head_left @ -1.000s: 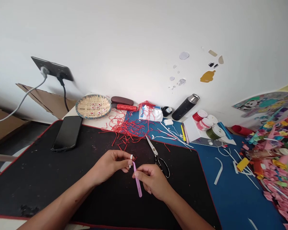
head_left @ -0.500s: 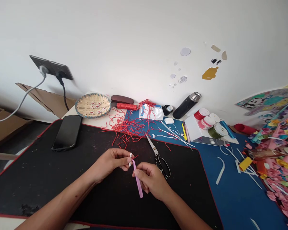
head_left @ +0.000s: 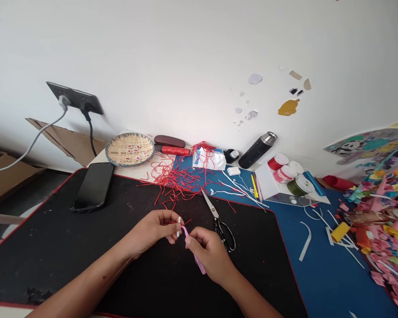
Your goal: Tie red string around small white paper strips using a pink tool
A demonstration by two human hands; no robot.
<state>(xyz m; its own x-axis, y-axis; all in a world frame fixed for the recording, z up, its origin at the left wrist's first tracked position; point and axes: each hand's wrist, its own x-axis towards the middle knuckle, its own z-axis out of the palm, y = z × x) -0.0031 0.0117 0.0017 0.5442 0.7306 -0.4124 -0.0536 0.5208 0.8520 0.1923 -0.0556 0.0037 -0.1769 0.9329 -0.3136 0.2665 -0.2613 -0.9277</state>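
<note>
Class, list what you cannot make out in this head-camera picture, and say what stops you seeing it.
1. White piece in the left hand: too small in the head view, and partly covered by fingers.
2. Pink tool: its middle is hidden inside the right hand grip.
3. Coloured scraps: the pile is cut off by the right edge.
4. Grey cable: it runs off the left edge.

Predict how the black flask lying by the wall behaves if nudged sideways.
The black flask lies on its side and looks cylindrical, so it would probably roll rather than slide. Smooth body and metal cap suggest rigid, maybe slippery; fill level is hidden, so weight is uncertain. The small dark jar beside it might block a roll that way.
</note>
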